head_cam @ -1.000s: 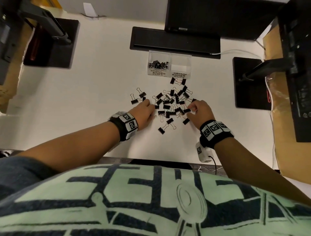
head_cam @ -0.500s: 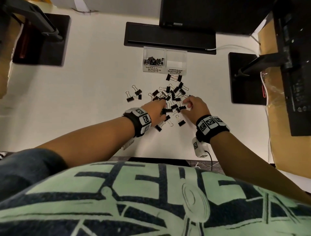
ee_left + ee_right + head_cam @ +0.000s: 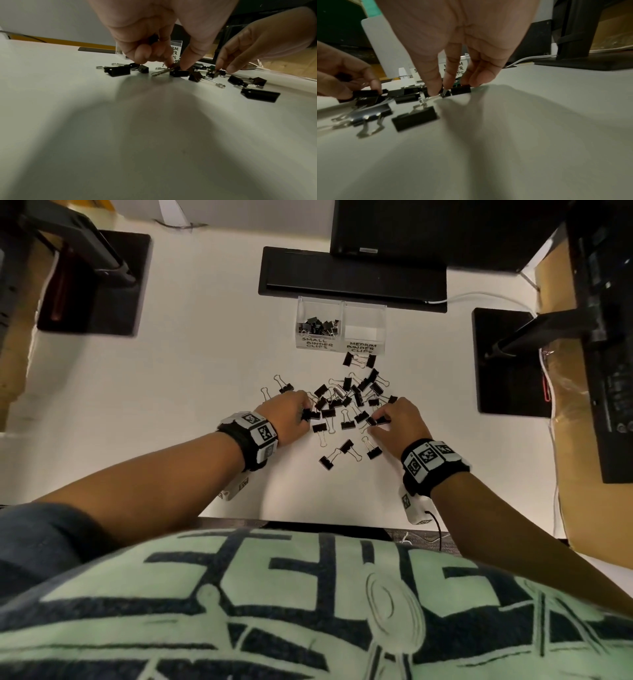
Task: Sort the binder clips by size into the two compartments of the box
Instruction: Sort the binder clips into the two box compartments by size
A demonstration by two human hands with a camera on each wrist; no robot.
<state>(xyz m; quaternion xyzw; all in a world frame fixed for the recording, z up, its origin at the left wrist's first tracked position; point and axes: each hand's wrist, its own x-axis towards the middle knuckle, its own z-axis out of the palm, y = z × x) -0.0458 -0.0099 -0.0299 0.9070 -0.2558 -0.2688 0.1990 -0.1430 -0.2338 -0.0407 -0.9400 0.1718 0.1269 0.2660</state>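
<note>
Both hands down on the white table [image 3: 191, 392], working the pile of binder clips [image 3: 346, 402] at frame centre in the head view.

Left hand [image 3: 286, 414] at the left edge of the pile. Fingers [image 3: 169, 63] curled, thumb and forefinger tips closed on a clip [image 3: 178, 73] lying on the table; pinch plain in the left wrist view. Other fingers tucked under the palm.

Right hand [image 3: 399, 419] at the right edge of the pile. Fingers [image 3: 435, 86] bent downward, thumb and forefinger tips closed on the wire handle of a small clip [image 3: 443, 94]; clip on the table surface. Ring and little fingers touching or just above another black clip [image 3: 460, 90], cannot tell which.

Clear box [image 3: 342, 328] above the pile, upper centre of the head view, just below a black bar-shaped base [image 3: 352, 278]. Left compartment labelled SMALL BINDER CLIPS, holding a heap of small clips [image 3: 318, 326]. Right compartment labelled MEDIUM BINDER CLIPS, nothing visible inside.

Loose clips spread from just below the box down to between the wrists; a few stragglers [image 3: 337, 455] lower centre, two more [image 3: 279, 390] left of the left hand.

Marker wristbands [image 3: 431, 463] on both wrists. Black stand bases upper left [image 3: 92, 282] and right [image 3: 507, 364]; white cable [image 3: 479, 297] upper right.
</note>
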